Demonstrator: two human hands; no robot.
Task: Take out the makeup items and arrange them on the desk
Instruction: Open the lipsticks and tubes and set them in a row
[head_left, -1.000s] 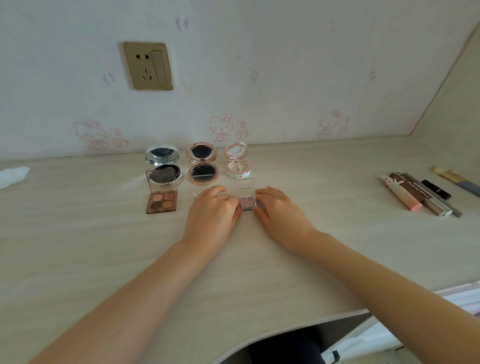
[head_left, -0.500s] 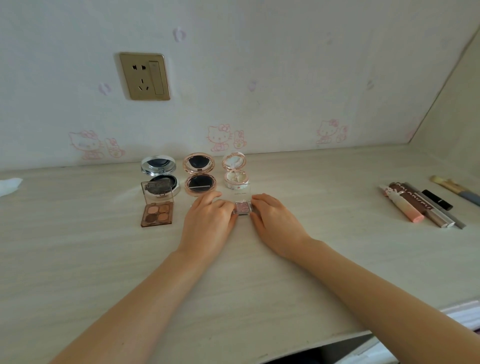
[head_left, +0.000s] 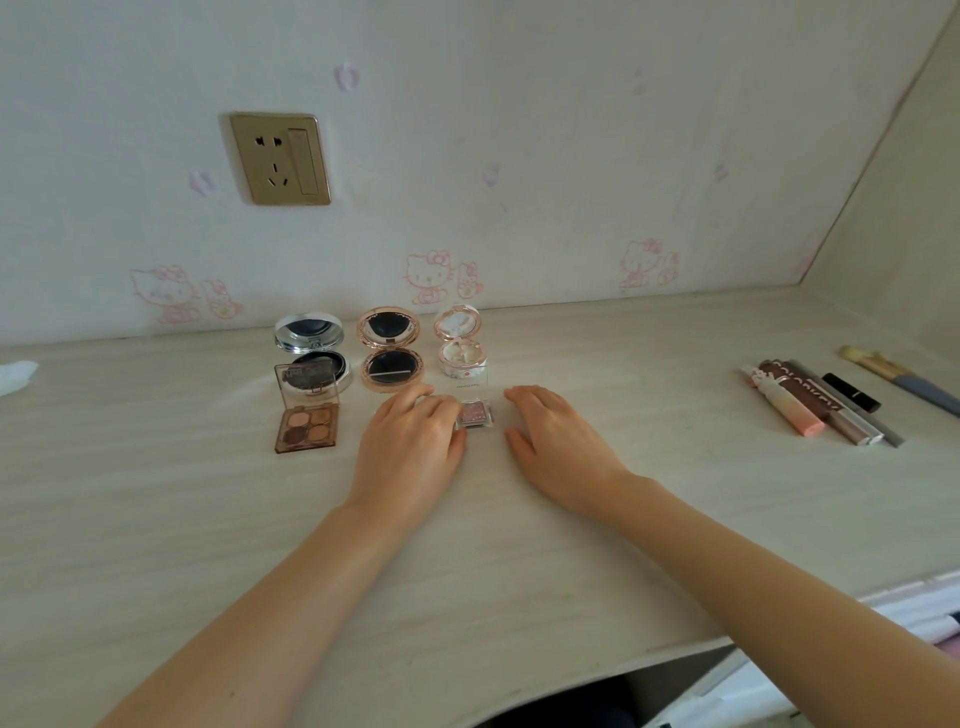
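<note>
Your left fingers (head_left: 415, 402) curl forward and lie flat on the desk (head_left: 519, 545), their tips touching the left edge of the small pink glitter eyeshadow (head_left: 474, 414); whether they pinch it you cannot tell; your left hand (head_left: 408, 447) covers that side. Your right hand (head_left: 558, 444) lies palm down just right of the eyeshadow, apart from it, fingers loosely together, thumb spread, holding nothing. The eyeshadow sits open, clear lid (head_left: 471, 382) upright, in front of the white floral compact (head_left: 460, 345); left of that stand the rose-gold compact (head_left: 389, 351) and the silver cushion compact (head_left: 310, 348), both open; the four-colour eyeshadow palette (head_left: 306, 423) lies before the silver one. Well to your right lie lip glosses (head_left: 795, 402), a black lipstick (head_left: 852, 392) and a brush (head_left: 904, 384).
</note>
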